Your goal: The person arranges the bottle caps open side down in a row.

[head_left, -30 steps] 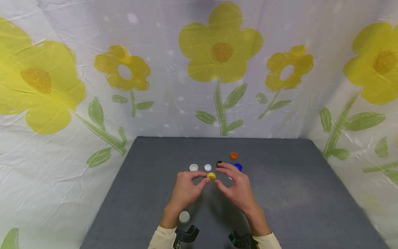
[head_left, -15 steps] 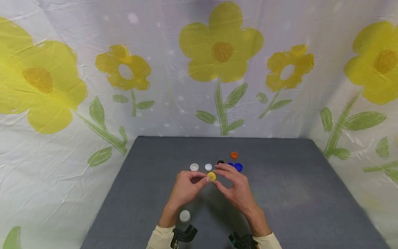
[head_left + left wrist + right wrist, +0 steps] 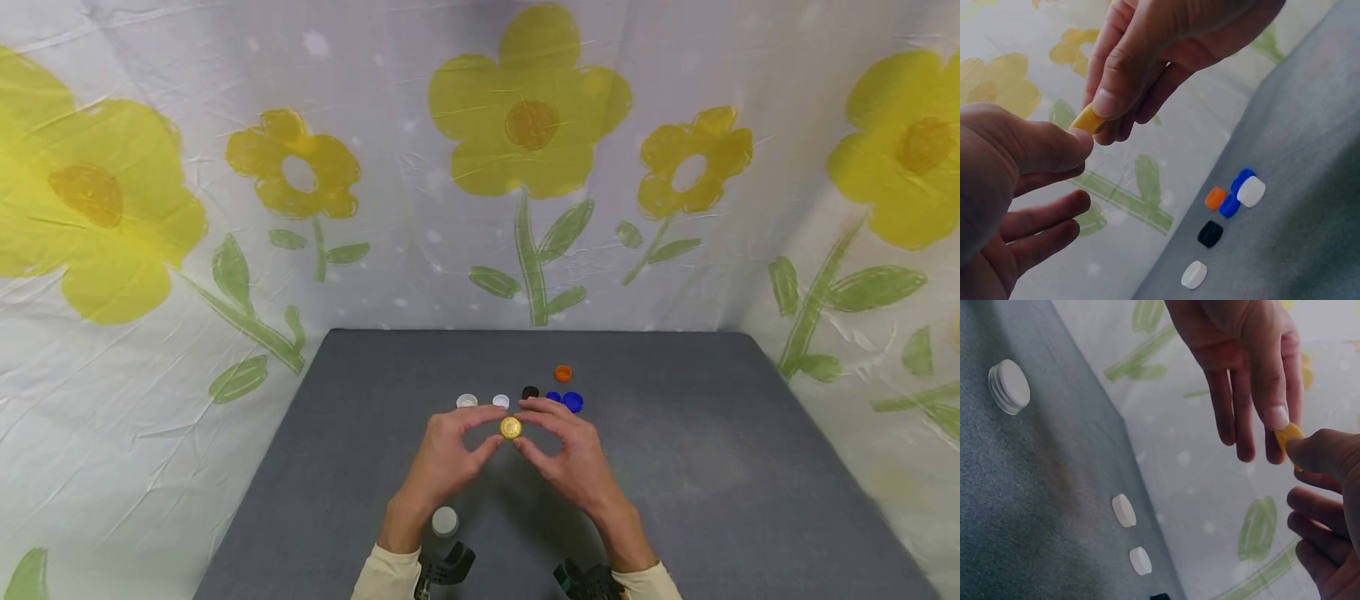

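Observation:
A small yellow bottle cap [image 3: 511, 427] is held up between the two hands, its round flat face toward the head camera. On its left edge the left hand [image 3: 444, 454] pinches it with thumb and forefinger. From the other side the right hand [image 3: 570, 458] pinches it too, and in the left wrist view its thumb lies on the cap [image 3: 1087, 119]. The other fingers of both hands are spread loosely. Beyond the hands lie a black cap [image 3: 530, 392], two blue caps [image 3: 573, 402] and an orange cap [image 3: 563, 373].
Two white caps [image 3: 467, 401] lie behind the left hand. Another white cap [image 3: 1251, 191] leans by the blue ones, hidden in the head view. A larger white lid [image 3: 445, 522] sits near the left wrist. A flower-printed curtain [image 3: 405, 250] surrounds the grey table [image 3: 712, 467].
The yellow cap has turned from edge-on to face the head camera. The right fingertips, earlier slightly apart from it, now touch it. Both arms stay nearly in place.

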A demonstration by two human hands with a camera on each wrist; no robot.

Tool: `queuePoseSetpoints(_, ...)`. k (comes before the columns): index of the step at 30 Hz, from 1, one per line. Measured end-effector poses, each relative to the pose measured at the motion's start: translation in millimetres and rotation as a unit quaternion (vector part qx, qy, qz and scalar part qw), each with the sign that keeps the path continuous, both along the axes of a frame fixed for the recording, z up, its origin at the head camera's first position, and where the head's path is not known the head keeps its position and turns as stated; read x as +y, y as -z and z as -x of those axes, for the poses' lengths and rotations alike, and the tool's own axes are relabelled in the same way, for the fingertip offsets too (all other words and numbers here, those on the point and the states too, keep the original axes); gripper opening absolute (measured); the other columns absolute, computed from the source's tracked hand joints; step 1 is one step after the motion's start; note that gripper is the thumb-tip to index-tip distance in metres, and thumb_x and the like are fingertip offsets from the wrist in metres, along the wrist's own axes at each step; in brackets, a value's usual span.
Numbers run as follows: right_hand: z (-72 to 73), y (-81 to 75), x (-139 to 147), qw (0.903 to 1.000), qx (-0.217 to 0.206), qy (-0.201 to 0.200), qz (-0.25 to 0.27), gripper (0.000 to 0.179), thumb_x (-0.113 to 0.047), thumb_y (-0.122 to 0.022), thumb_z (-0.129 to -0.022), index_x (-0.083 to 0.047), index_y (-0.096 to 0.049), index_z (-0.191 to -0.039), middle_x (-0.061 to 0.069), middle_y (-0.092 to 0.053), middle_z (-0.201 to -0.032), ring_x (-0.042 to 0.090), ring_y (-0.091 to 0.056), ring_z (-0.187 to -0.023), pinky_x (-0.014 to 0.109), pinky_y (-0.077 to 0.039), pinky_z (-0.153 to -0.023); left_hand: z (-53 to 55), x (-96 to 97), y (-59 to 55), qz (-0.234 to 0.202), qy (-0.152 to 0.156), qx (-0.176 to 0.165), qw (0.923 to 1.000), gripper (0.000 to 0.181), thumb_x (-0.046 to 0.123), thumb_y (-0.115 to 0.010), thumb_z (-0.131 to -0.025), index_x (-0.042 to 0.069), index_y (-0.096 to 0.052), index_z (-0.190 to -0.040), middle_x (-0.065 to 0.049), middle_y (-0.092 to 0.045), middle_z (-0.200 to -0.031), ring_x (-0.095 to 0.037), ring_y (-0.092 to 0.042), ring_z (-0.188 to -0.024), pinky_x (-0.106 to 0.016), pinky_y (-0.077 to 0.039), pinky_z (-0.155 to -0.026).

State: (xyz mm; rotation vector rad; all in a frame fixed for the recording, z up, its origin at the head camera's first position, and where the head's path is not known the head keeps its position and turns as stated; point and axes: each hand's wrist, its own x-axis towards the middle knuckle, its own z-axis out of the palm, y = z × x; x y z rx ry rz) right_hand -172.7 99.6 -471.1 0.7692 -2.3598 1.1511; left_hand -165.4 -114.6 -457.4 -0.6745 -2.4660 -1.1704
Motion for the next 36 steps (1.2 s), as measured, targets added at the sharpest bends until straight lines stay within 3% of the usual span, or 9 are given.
queuePoseSetpoints(4,-0.9,3.6,-2,0.9999,-0.01,-0.011,-0.005,0.029,-0.025,-0.081,-0.086,-0.021,-0.075,-0.114,-0.001,-0.067,-0.13,0.019,-0.06,-0.126,0.05,-0.052,-0.098,-2.6,-0.9,0.2,0.026,-0.002,0.003,0.9997,0.034,0.013,-0.083,-0.083,0.014,-0.076,-0.116,0.001,-0.074,-0.119,-0.016,-0.068,-0.114,-0.041,-0.054,-0.097)
queuePoseSetpoints(13,-5.6,14.1,-9,0.9981,-0.02,-0.038,-0.043,0.026,-0.022,-0.083,-0.082,-0.021,-0.077,-0.108,-0.003,-0.068,-0.128,0.02,-0.061,-0.126,0.048,-0.051,-0.101,-12.2,-10.2,4.4,0.114,0.007,-0.03,0.993,0.027,0.016,-0.082,-0.084,0.014,-0.077,-0.111,0.002,-0.076,-0.11,-0.015,-0.07,-0.108,-0.038,-0.056,-0.093)
queuePoseSetpoints(21,-12.9,31.0,-18,0.9946,-0.048,-0.046,-0.08,0.027,-0.018,-0.086,-0.078,-0.02,-0.077,-0.104,0.003,-0.069,-0.125,0.024,-0.06,-0.126,0.047,-0.05,-0.102,-20.9,-16.1,28.5,0.155,0.003,0.0,0.9879,0.024,0.015,-0.085,-0.078,0.014,-0.079,-0.102,0.003,-0.077,-0.101,-0.012,-0.072,-0.098,-0.033,-0.057,-0.087)
queuePoseSetpoints(26,-15.0,37.7,-24,0.9892,-0.069,-0.051,-0.119,0.026,-0.02,-0.086,-0.078,-0.019,-0.078,-0.102,0.004,-0.068,-0.126,0.023,-0.061,-0.125,0.045,-0.05,-0.102,-25.5,-19.2,39.3,0.158,-0.003,0.003,0.9874,0.023,0.013,-0.087,-0.074,0.016,-0.079,-0.095,0.004,-0.076,-0.095,-0.011,-0.071,-0.092,-0.033,-0.057,-0.084)
queuePoseSetpoints(36,-21.2,50.1,-31,0.9729,-0.101,-0.076,-0.193,0.023,-0.021,-0.083,-0.079,-0.019,-0.079,-0.101,0.005,-0.067,-0.128,0.024,-0.061,-0.123,0.045,-0.05,-0.102,-31.7,-23.7,55.9,0.179,0.009,-0.048,0.9826,0.02,0.013,-0.088,-0.071,0.019,-0.079,-0.088,0.007,-0.074,-0.092,-0.009,-0.069,-0.089,-0.032,-0.056,-0.082)
